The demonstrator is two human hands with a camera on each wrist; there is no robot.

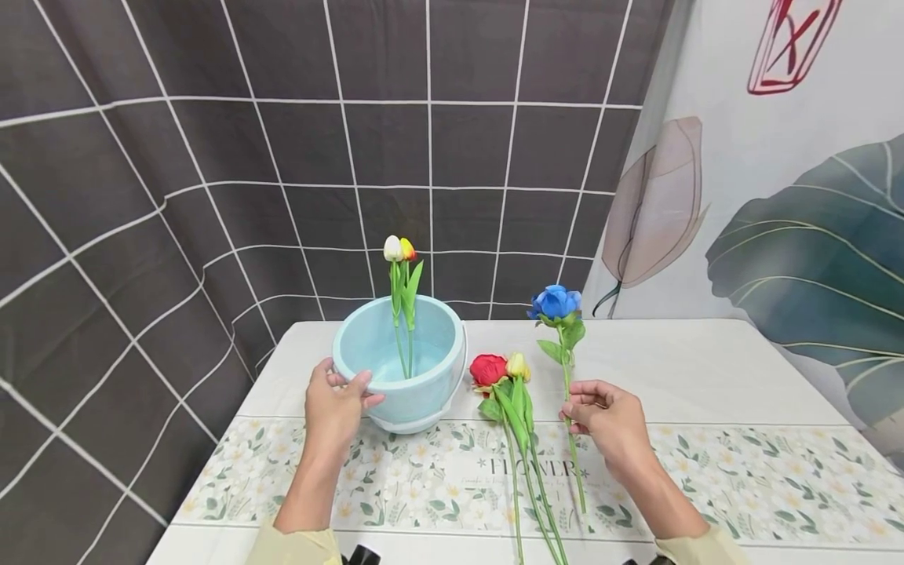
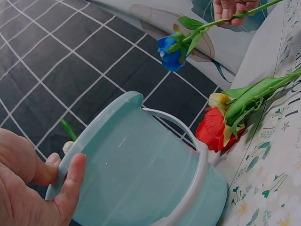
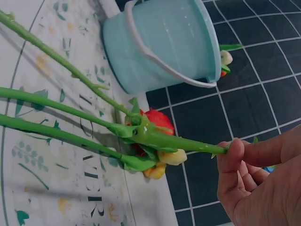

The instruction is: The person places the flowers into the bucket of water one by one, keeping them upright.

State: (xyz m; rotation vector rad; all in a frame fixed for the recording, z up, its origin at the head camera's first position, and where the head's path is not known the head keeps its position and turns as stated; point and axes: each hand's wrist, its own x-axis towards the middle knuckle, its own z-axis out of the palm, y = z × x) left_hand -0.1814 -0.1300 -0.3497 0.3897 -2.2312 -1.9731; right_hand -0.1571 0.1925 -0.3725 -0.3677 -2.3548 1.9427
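The left hand (image 1: 335, 410) pinches the bucket (image 1: 424, 404) at its rim, probably to steady it with two tulips (image 1: 408, 294) inside, while the right hand (image 1: 613, 420) pinches the blue flower (image 1: 557, 304) mid-stem, apparently for an upright bloom, beside red and yellow flowers (image 1: 514, 416) on the table (image 1: 706, 373).

Pale yellow sleeves (image 1: 295, 548) leave the lower forearms (image 1: 314, 488) bare; beside each sleeve shows a black fitting (image 1: 363, 555), mostly out of view.

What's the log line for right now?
left hand: grips bucket; right hand: pinches blue flower; in bucket: two tulips; on table: red flower, yellow tulips
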